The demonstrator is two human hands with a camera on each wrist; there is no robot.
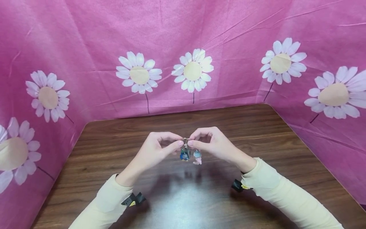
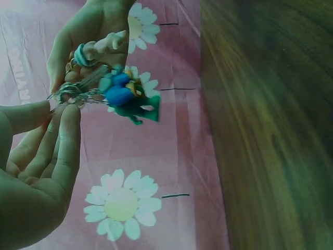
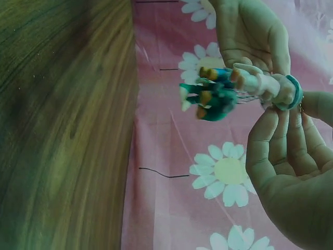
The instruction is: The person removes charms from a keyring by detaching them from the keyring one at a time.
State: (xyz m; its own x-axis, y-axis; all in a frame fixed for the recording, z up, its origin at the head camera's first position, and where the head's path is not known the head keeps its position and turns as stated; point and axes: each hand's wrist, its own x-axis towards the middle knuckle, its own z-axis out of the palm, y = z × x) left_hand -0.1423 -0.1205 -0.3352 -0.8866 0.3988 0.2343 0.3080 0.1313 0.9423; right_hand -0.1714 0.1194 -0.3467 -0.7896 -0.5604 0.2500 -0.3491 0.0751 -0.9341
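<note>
Above the table, a bunch of keychains hangs between both hands. My left hand (image 1: pixel 160 148) pinches its metal rings (image 1: pixel 186 143) between thumb and fingers. Blue and green figurines (image 1: pixel 184 155) dangle below those rings, also visible as a blue-and-green cluster (image 2: pixel 127 99) in the left wrist view. My right hand (image 1: pixel 215 143) pinches the top of a pale pink figurine keychain (image 1: pixel 197 158) with a blue-green cap. The right wrist view shows this pink figurine (image 3: pixel 260 83) close to the fingers, overlapping the others. Fingertips partly hide the rings, and I cannot tell whether the pink keychain is linked to them.
A dark wood-grain table (image 1: pixel 114 136) lies under the hands. Pink cloth (image 1: pixel 160 28) printed with white daisies stands around its back and sides. Both cream sleeves have black straps (image 1: pixel 140 198) at the wrists.
</note>
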